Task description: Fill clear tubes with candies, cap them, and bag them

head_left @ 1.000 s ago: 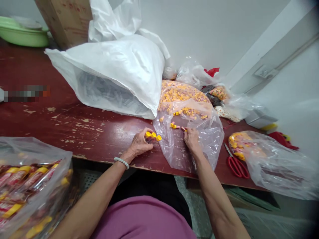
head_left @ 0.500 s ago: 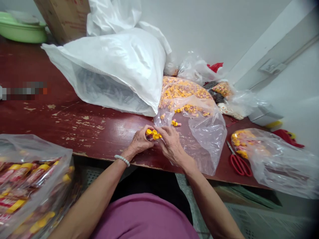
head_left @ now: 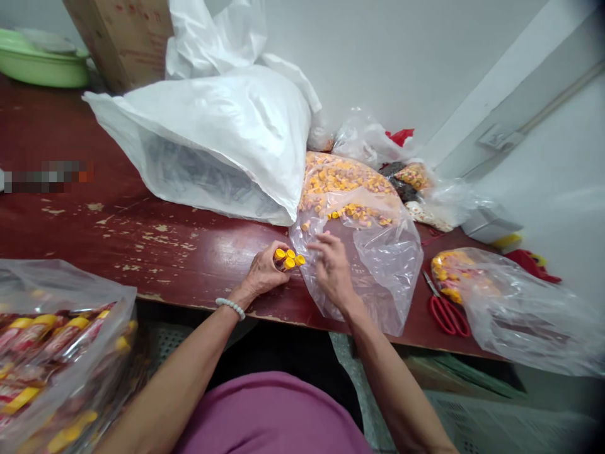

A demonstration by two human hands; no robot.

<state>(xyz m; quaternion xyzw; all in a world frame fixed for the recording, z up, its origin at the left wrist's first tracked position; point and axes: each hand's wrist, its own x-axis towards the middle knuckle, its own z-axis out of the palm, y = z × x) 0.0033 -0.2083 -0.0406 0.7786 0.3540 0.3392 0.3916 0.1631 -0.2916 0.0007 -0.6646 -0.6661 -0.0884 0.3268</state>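
Note:
My left hand (head_left: 267, 270) is closed around a small bunch of yellow-capped tubes (head_left: 290, 259), caps upward, just over the table. The tube bodies are mostly hidden by the fingers. To its right, my right hand (head_left: 333, 268) hovers over the near part of a clear plastic bag (head_left: 387, 252), fingers apart and slightly blurred. A tiny pink bit shows by its fingertips; whether they touch it I cannot tell. Farther into that bag lies a heap of small yellow caps (head_left: 350, 173) with pinkish stems.
A white sack (head_left: 227, 120) with clear tubes in its mouth stands behind my hands. Red-handled scissors (head_left: 448, 312) and another bag of yellow caps (head_left: 454, 271) lie at right. A bag of filled, yellow-capped tubes (head_left: 42, 334) is at lower left.
My right hand has left the tubes in my left hand and moved right and forward, over the spot where loose caps lay. My left hand keeps its grip on the tubes.

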